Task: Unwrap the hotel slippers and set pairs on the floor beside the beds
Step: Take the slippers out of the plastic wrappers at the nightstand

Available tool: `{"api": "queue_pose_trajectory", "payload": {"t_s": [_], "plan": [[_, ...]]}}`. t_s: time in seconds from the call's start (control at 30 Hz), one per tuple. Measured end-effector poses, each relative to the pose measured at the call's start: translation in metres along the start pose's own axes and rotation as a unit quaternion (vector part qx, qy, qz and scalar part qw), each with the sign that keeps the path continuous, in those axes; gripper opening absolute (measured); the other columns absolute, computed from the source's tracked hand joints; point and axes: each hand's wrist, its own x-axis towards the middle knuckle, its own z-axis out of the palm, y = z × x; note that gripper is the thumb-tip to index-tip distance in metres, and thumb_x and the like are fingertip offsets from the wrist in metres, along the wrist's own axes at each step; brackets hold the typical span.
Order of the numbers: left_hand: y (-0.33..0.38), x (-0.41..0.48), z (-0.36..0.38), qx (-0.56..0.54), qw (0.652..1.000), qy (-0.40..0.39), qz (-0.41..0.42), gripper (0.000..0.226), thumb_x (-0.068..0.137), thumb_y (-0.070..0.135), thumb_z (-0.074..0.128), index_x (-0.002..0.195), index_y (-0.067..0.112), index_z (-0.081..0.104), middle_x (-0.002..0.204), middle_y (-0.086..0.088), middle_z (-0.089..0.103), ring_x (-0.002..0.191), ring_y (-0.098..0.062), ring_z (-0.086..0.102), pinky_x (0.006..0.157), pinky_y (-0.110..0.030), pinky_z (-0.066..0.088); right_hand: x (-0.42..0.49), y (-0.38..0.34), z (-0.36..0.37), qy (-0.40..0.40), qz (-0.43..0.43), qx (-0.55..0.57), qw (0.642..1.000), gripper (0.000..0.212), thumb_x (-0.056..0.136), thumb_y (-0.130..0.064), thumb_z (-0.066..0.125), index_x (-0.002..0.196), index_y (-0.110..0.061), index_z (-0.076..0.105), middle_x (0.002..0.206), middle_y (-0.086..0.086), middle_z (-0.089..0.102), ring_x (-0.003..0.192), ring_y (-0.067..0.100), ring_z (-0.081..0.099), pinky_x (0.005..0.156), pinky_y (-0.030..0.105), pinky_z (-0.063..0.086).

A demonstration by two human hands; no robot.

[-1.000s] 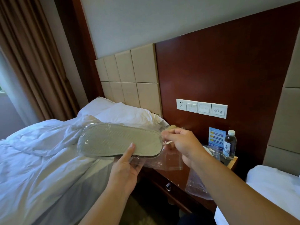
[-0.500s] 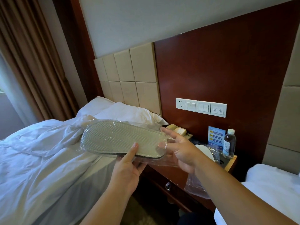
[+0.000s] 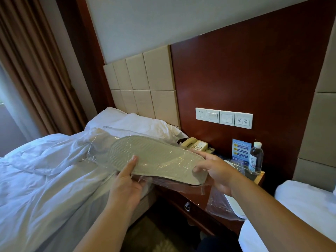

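Observation:
A slipper pack [image 3: 154, 157], grey ribbed sole upward inside clear plastic wrap, is held level in front of me above the gap between two beds. My left hand [image 3: 125, 186] grips it from below at the middle, thumb on the sole. My right hand [image 3: 214, 171] holds the heel end on the right, fingers curled over the plastic edge. The loose plastic sticks out at the left end. Another wrapped white slipper [image 3: 234, 206] lies on the nightstand's near right corner.
A wooden nightstand [image 3: 183, 199] with a drawer stands between the left bed [image 3: 45, 179] and the right bed [image 3: 309, 211]. On it are a telephone [image 3: 195, 144], a blue sign card [image 3: 241, 151] and a water bottle [image 3: 256, 158]. Patterned floor [image 3: 154, 237] shows below.
The pack has tilted and shifted right. My right hand went from pinching the plastic's end to gripping the heel end of the slipper. The telephone has come into sight.

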Motion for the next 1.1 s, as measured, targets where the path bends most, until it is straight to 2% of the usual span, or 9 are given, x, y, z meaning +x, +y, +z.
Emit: {"api": "queue_pose_trajectory", "payload": {"t_s": [0.17, 0.27, 0.37, 0.5, 0.63, 0.77, 0.87, 0.97, 1.1], "plan": [[-0.003, -0.002, 0.002, 0.024, 1.0, 0.013, 0.008, 0.058, 0.075, 0.007, 0.077, 0.129, 0.009, 0.056, 0.111, -0.01, 0.073, 0.086, -0.022, 0.074, 0.061, -0.035, 0.059, -0.003, 0.006, -0.002, -0.004, 0.002, -0.065, 0.998, 0.078, 0.033, -0.044, 0.096, 0.102, -0.032, 0.063, 0.096, -0.002, 0.077, 0.081, 0.016, 0.073, 0.059, 0.033, 0.057], [0.001, 0.001, 0.001, 0.029, 0.999, 0.019, 0.025, 0.056, 0.077, 0.009, 0.076, 0.129, 0.012, 0.057, 0.112, -0.008, 0.073, 0.091, -0.022, 0.073, 0.067, -0.041, 0.061, -0.005, 0.002, -0.011, 0.008, 0.01, -0.075, 0.997, 0.072, 0.039, -0.033, 0.098, 0.105, -0.026, 0.068, 0.101, 0.005, 0.076, 0.094, 0.029, 0.071, 0.082, 0.051, 0.056], [0.002, 0.006, 0.0, 0.042, 0.998, 0.023, 0.036, 0.036, 0.079, 0.009, 0.075, 0.11, 0.02, 0.064, 0.109, -0.005, 0.074, 0.096, -0.021, 0.072, 0.075, -0.044, 0.06, -0.008, -0.003, -0.015, 0.01, 0.017, -0.128, 0.992, 0.055, 0.048, -0.028, 0.09, 0.1, -0.021, 0.072, 0.101, 0.009, 0.075, 0.089, 0.027, 0.07, 0.07, 0.04, 0.055], [-0.007, 0.007, 0.003, 0.044, 0.999, 0.013, 0.016, 0.031, 0.078, 0.007, 0.076, 0.102, 0.022, 0.063, 0.1, -0.005, 0.076, 0.085, -0.021, 0.074, 0.061, -0.041, 0.059, -0.008, -0.007, -0.007, 0.002, -0.008, -0.192, 0.981, 0.054, 0.058, -0.038, 0.092, 0.106, -0.026, 0.071, 0.102, -0.001, 0.075, 0.089, 0.016, 0.071, 0.066, 0.025, 0.053], [-0.003, 0.017, 0.001, 0.066, 0.997, 0.028, 0.022, 0.031, 0.076, 0.013, 0.077, 0.1, 0.027, 0.065, 0.097, 0.0, 0.077, 0.076, -0.017, 0.074, 0.06, -0.037, 0.059, -0.01, -0.01, -0.008, -0.013, -0.005, -0.197, 0.98, 0.046, 0.067, -0.036, 0.087, 0.109, -0.026, 0.071, 0.102, -0.001, 0.076, 0.093, 0.021, 0.072, 0.08, 0.033, 0.056], [0.012, 0.027, -0.009, 0.063, 0.996, 0.056, 0.037, 0.04, 0.08, 0.018, 0.075, 0.114, 0.027, 0.056, 0.105, 0.002, 0.072, 0.078, -0.016, 0.072, 0.058, -0.033, 0.059, -0.017, -0.011, -0.02, -0.04, 0.024, -0.132, 0.99, 0.029, 0.08, -0.01, 0.077, 0.109, -0.014, 0.071, 0.091, 0.006, 0.077, 0.072, 0.016, 0.073, 0.056, 0.022, 0.054], [0.013, 0.023, -0.01, 0.098, 0.994, 0.043, 0.004, 0.07, 0.074, 0.039, 0.08, 0.135, 0.018, 0.051, 0.132, -0.002, 0.058, 0.101, -0.02, 0.069, 0.078, -0.043, 0.059, -0.019, -0.007, -0.026, -0.039, 0.028, -0.111, 0.993, 0.027, 0.08, -0.004, 0.075, 0.107, -0.009, 0.072, 0.084, 0.005, 0.077, 0.066, 0.012, 0.072, 0.051, 0.018, 0.052], [-0.013, 0.012, -0.003, 0.139, 0.989, 0.047, -0.035, 0.085, 0.063, 0.045, 0.083, 0.137, 0.019, 0.048, 0.117, -0.005, 0.064, 0.095, -0.023, 0.069, 0.075, -0.045, 0.057, -0.014, 0.002, -0.026, -0.016, 0.016, -0.124, 0.992, 0.024, 0.079, -0.009, 0.078, 0.103, -0.011, 0.075, 0.085, 0.006, 0.077, 0.067, 0.012, 0.072, 0.052, 0.017, 0.052], [-0.067, -0.007, 0.002, 0.178, 0.979, 0.017, -0.097, 0.073, 0.064, 0.035, 0.085, 0.127, 0.02, 0.052, 0.108, -0.01, 0.073, 0.096, -0.03, 0.072, 0.086, -0.056, 0.053, -0.003, 0.016, -0.021, 0.011, 0.013, -0.143, 0.99, 0.023, 0.076, -0.02, 0.082, 0.099, -0.021, 0.077, 0.087, 0.002, 0.078, 0.075, 0.016, 0.074, 0.06, 0.022, 0.053]]}}
